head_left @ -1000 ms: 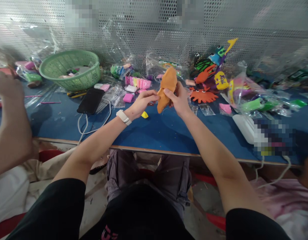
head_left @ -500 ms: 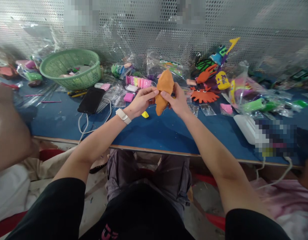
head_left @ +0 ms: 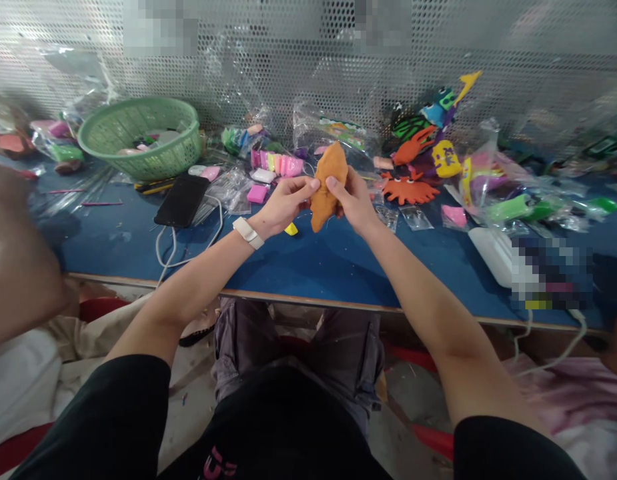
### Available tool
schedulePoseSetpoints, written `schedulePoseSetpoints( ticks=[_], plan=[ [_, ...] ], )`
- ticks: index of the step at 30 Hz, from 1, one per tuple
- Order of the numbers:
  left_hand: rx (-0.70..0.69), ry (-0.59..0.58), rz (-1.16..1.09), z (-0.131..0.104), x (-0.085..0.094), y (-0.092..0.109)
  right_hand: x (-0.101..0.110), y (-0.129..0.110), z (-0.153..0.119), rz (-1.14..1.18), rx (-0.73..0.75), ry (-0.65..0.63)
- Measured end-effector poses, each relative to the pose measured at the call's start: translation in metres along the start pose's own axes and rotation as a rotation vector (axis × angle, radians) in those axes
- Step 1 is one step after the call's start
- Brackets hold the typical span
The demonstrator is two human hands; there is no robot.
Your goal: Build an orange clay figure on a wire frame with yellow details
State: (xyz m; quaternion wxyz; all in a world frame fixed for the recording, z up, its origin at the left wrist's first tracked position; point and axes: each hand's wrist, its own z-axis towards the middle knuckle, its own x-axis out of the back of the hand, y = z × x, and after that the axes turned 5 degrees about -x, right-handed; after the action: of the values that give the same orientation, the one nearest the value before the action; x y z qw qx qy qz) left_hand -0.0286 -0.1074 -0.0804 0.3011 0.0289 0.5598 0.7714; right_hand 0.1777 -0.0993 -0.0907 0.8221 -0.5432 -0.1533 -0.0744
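Between both hands is a flattened piece of orange modelling clay [head_left: 330, 167], long and uneven, held above the blue table. My left hand [head_left: 288, 200] pinches its left edge, thumb on the front and fingers behind. My right hand [head_left: 355, 199] grips the right side, with the thumb pressed on the clay's face and the other fingers mostly hidden behind. A small yellow clay lump [head_left: 291, 229] lies on the table just below my left hand. Right of the hands sits an orange clay crab [head_left: 409, 191] with eyes.
At the left stand a green basket [head_left: 143, 163] and a black phone [head_left: 182, 201] with a white cable. Pink and yellow clay sticks [head_left: 278, 164] lie behind my left hand. A white device [head_left: 491, 257] is at the right. Other people's arms [head_left: 18, 260] flank the table.
My right thumb has shifted up on the clay, and the clay's middle looks more creased. My left thumb has drawn slightly toward the left edge.
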Motion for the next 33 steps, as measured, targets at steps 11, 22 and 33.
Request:
schedulePoseSetpoints(
  ticks=[11, 22, 33],
  plan=[
    [0.000, -0.019, 0.005, 0.002, 0.002, -0.004, -0.010, -0.018, -0.007, 0.216, -0.166, 0.051],
    [0.025, -0.003, 0.002, 0.001, 0.001, 0.007, 0.004, -0.020, -0.005, 0.217, -0.162, -0.060],
    [0.056, 0.080, -0.007, 0.004, 0.003, 0.010, 0.012, -0.012, -0.002, 0.013, -0.090, -0.029]
  ],
)
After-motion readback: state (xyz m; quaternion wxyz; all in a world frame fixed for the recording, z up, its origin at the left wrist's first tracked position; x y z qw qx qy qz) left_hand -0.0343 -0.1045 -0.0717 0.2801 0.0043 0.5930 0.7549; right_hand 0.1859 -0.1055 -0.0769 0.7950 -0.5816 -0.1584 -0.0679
